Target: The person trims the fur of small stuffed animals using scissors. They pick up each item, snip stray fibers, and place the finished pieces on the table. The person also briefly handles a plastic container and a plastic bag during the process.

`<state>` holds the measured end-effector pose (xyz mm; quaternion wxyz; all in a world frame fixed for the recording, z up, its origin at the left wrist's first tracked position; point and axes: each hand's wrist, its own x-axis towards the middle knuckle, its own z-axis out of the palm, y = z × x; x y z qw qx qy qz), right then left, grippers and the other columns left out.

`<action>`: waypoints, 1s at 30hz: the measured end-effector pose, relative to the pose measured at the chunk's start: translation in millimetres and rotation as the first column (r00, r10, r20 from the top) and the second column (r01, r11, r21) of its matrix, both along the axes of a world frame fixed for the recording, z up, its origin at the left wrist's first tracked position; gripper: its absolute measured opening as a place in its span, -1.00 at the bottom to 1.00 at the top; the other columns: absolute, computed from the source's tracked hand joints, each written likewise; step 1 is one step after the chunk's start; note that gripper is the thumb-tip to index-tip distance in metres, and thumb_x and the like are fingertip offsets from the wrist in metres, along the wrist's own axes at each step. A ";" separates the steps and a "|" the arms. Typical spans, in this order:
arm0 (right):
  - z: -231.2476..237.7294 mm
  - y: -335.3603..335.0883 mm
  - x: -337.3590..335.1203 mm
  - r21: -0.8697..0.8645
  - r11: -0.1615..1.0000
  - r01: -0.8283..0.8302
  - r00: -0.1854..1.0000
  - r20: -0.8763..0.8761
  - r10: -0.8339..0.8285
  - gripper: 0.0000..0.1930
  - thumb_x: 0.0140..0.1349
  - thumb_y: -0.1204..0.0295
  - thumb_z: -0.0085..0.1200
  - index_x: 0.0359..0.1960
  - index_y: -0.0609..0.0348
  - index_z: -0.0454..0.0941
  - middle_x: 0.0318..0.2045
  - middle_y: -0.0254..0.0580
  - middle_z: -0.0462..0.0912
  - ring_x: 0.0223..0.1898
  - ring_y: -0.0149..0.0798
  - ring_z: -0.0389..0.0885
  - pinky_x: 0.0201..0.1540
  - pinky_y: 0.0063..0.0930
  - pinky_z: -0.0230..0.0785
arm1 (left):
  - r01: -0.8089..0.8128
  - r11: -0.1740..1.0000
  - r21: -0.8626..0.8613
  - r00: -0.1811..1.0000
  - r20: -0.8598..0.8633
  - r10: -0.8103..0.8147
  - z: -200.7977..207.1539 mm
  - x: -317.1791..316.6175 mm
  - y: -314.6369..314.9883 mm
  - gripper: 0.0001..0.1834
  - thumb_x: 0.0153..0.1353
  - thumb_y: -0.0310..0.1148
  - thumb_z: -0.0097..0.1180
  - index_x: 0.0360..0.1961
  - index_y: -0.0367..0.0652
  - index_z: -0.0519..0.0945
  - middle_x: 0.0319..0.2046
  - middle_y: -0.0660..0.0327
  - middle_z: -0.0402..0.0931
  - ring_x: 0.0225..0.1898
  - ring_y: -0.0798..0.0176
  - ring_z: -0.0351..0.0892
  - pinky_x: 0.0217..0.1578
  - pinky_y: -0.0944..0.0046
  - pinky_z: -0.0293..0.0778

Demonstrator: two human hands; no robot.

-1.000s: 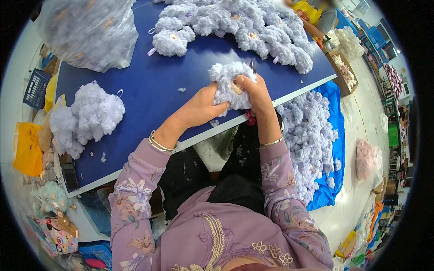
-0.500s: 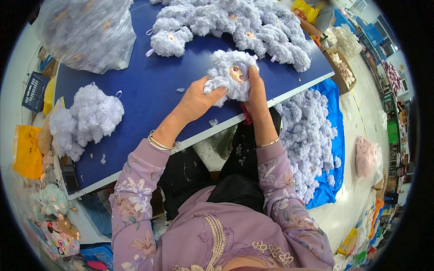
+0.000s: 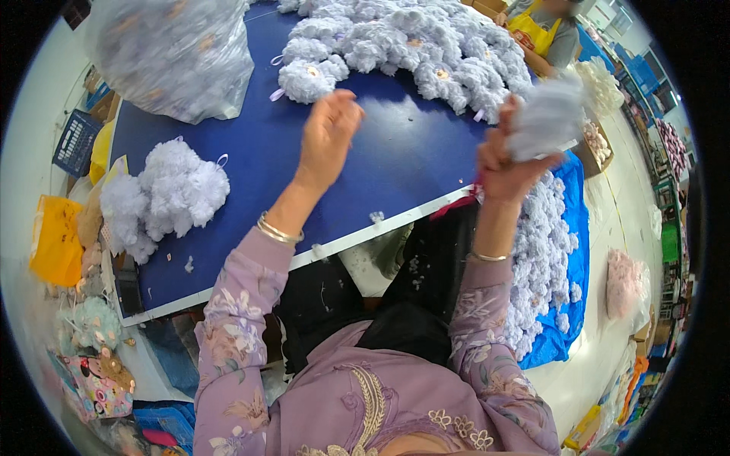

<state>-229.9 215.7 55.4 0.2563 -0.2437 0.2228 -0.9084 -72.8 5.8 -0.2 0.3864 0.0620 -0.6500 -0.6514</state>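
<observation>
At the right, above the table's edge, my right hand (image 3: 506,163) is closed on a fluffy pale lilac plush toy (image 3: 549,118), blurred by motion; its face does not show. My left hand (image 3: 328,137) is over the blue table (image 3: 296,205), its fingers loosely bent and apart, with nothing in it. Nearest to its fingertips, at the edge of a large heap of similar plush toys (image 3: 411,45), lies one with a small face and ribbon loops (image 3: 310,78).
A clear plastic bag (image 3: 171,61) of plush toys stands at the far left, with a smaller fluffy pile (image 3: 171,190) nearer. On a blue sheet (image 3: 566,304) at the right lie many more toys (image 3: 532,273). A co-worker in a yellow apron (image 3: 536,34) is beyond the table.
The plush toy has gone from between both hands to my right hand alone, swung rightward and turned. My left hand has let go and moved forward. The view has shifted slightly.
</observation>
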 end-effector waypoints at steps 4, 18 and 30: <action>-10.7 6.4 -19.6 0.190 0.972 -0.137 0.966 -0.191 0.173 -0.33 0.25 -0.10 -0.03 0.14 0.26 0.38 -0.22 -0.28 0.60 -0.75 -0.62 0.01 -0.78 -0.70 -0.18 | -0.503 0.610 -0.612 0.784 -0.026 0.621 10.0 -22.2 -53.8 -0.48 0.13 -0.17 0.23 0.06 -0.16 0.40 -0.02 0.07 0.46 -0.03 0.13 0.48 -0.14 0.21 0.46; -37.6 -40.5 41.9 0.784 0.614 0.096 0.924 -0.300 0.238 -0.59 0.25 0.28 0.13 0.03 0.29 0.44 -0.34 -0.35 0.57 -0.50 -0.60 0.35 -0.49 -0.69 0.19 | -0.055 0.714 -0.698 0.955 0.171 0.240 8.1 19.1 2.3 -0.36 -0.13 -0.50 0.23 0.06 -0.13 0.30 0.17 -0.05 0.18 0.19 -0.16 0.28 0.18 0.07 0.30; -49.0 -48.5 71.4 0.695 0.718 0.043 0.885 -0.361 0.296 -0.69 0.20 0.31 0.21 -0.14 0.28 0.58 -0.31 -0.39 0.61 -0.37 -0.56 0.48 -0.31 -0.64 0.33 | -0.026 0.995 0.095 0.994 0.109 0.016 5.5 21.6 24.5 -0.51 0.20 -0.25 0.21 0.03 -0.34 0.39 -0.16 0.15 0.51 -0.15 0.38 0.51 -0.12 0.35 0.48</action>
